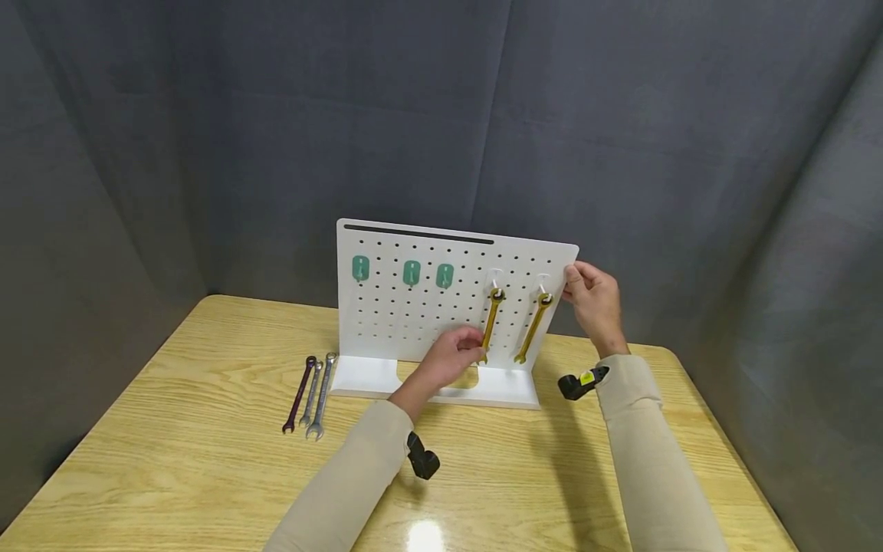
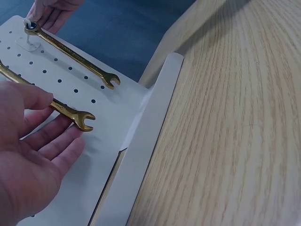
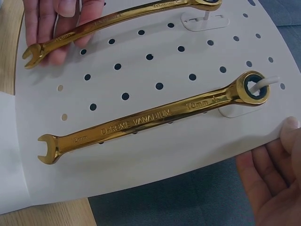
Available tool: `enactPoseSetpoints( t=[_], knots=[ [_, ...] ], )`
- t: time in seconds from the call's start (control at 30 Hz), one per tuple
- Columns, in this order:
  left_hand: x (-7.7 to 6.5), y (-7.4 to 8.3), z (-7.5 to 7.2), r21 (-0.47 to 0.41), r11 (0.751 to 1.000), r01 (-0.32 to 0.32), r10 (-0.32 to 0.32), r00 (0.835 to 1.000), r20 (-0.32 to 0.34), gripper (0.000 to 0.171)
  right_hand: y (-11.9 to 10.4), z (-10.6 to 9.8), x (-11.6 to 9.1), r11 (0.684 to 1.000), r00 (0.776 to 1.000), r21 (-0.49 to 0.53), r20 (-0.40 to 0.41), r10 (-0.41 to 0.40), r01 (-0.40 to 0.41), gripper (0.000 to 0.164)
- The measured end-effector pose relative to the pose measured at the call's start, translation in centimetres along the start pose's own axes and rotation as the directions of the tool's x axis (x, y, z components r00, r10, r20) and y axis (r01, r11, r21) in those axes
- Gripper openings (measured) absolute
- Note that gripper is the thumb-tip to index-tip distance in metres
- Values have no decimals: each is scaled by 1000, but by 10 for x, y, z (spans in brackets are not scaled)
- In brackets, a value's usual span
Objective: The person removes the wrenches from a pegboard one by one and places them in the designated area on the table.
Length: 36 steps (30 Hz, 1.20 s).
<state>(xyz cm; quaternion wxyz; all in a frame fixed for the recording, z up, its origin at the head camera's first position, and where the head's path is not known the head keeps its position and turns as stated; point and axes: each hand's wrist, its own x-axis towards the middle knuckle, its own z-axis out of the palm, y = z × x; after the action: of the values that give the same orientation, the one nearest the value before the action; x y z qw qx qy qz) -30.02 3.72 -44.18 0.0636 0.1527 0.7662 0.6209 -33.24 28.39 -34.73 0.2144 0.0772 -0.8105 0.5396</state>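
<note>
Currently, gold metal wrench [image 3: 122,18] crosses before left hand's [image 1: 450,358] loosely open fingers, contact unclear; right hand [image 1: 596,305] pinches white perforated pegboard [image 1: 455,308].

Upper end of the nearer gold wrench [image 2: 75,115] outside the left wrist view

Wrenches [image 1: 533,330] on pegboard [image 1: 448,307], table [image 1: 207,437] beneath, curtain [image 1: 414,115] behind
</note>
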Motion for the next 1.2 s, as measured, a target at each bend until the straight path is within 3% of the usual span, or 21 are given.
enactPoseSetpoints(
  t=[0.23,0.47,0.87,1.0,1.2],
  knots=[
    [-8,0,3,29,999,32,-32,999,-1,21,0,-1,0,1000,1000,2,11,25,-25,40],
    [-19,1,2,35,999,-42,42,999,-14,16,2,-1,-1,1000,1000,0,15,11,-11,38],
    [-35,5,1,-16,997,-81,82,996,18,26,0,-5,-2,1000,999,6,29,-14,14,39],
    [-40,5,3,-83,991,-101,103,994,29,26,1,-6,-1,1000,999,5,35,-13,13,39],
    [-47,2,5,-264,963,-57,74,996,54,27,3,-4,0,1000,999,-8,36,1,-1,40]
  ],
)
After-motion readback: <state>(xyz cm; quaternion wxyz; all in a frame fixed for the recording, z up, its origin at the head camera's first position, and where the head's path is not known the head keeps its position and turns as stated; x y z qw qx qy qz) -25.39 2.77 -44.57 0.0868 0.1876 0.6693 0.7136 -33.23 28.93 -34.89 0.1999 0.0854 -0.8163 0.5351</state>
